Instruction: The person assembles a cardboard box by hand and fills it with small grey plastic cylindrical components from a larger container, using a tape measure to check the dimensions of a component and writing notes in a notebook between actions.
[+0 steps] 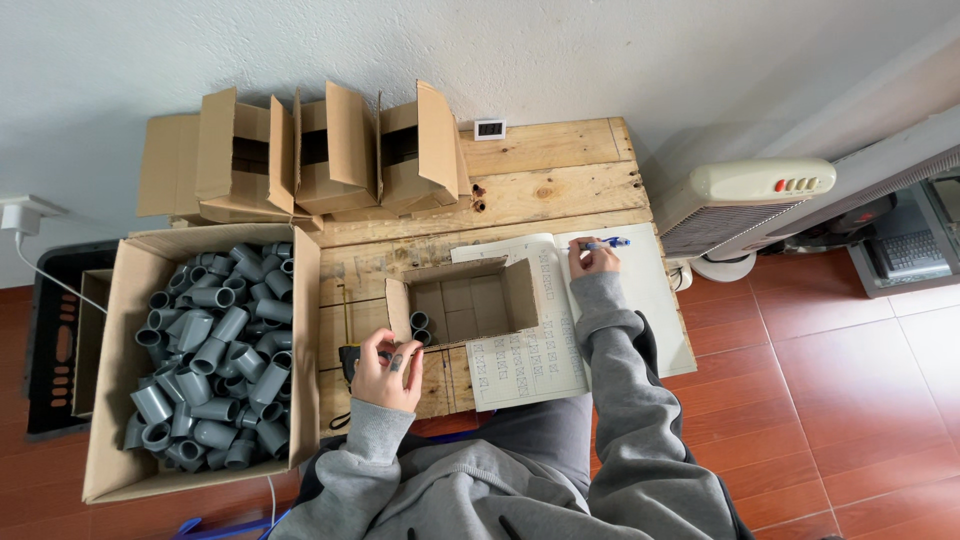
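A grey pipe fitting (397, 361) sits pinched in the fingers of the left hand (386, 368), just in front of the small open box (466, 302) on the table (545, 175), close enough to drop in beside two fittings (419, 326) already inside. The right hand (594, 260) has its fingers closed around a blue pen (606, 243), resting on the open notebook (640, 290). The large carton of fittings (205, 350) stands to the left, within reach.

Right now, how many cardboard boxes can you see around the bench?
5. Three folded boxes stand at the bench's back left, the large box of grey fittings sits left, and the small open box lies mid-bench. More may be hidden.
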